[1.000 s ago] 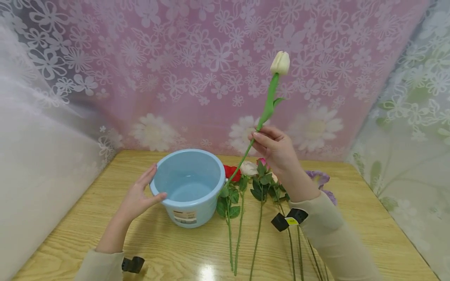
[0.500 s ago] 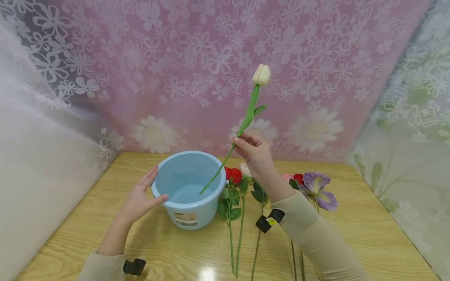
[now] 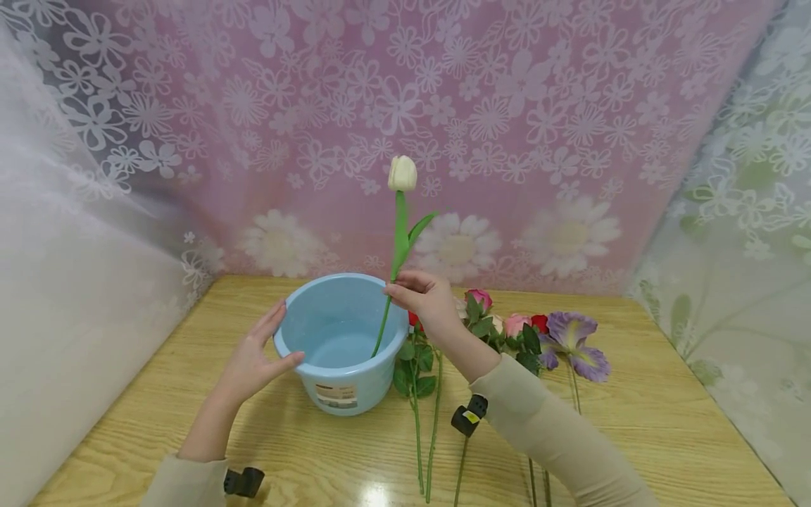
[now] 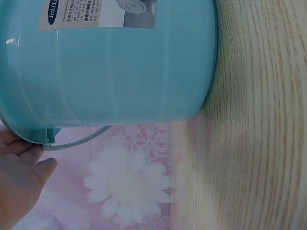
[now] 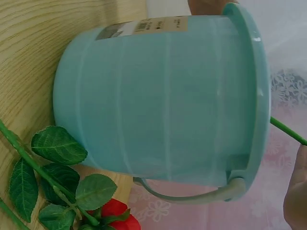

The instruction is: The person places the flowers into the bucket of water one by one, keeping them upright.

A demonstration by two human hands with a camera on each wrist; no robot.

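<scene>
My right hand (image 3: 432, 304) pinches the green stem of a cream-white tulip (image 3: 402, 174) between thumb and fingers, over the right side of a light blue bucket (image 3: 374, 386). The tulip stands nearly upright, its stem's lower end inside the bucket. In the right wrist view the stem (image 5: 288, 130) crosses behind the rim, and part of the right hand (image 5: 296, 194) shows at the edge. With fingers and thumb spread, my left hand (image 3: 250, 359) rests against the bucket's left rim. The left wrist view has its fingers beside the handle joint (image 4: 47, 136).
Right of the bucket, several flowers lie on the wooden table (image 3: 355, 458): a red rose (image 5: 115, 213), a magenta rose (image 3: 479, 298), a pink rose (image 3: 516, 324) and a purple iris (image 3: 573, 343). Their stems point toward the front edge. A floral curtain (image 3: 342, 127) hangs behind.
My right hand has moved left and down with the tulip, bringing the stem from beside the bucket to inside it. The tulip has become more upright. My left hand has stayed at the rim.
</scene>
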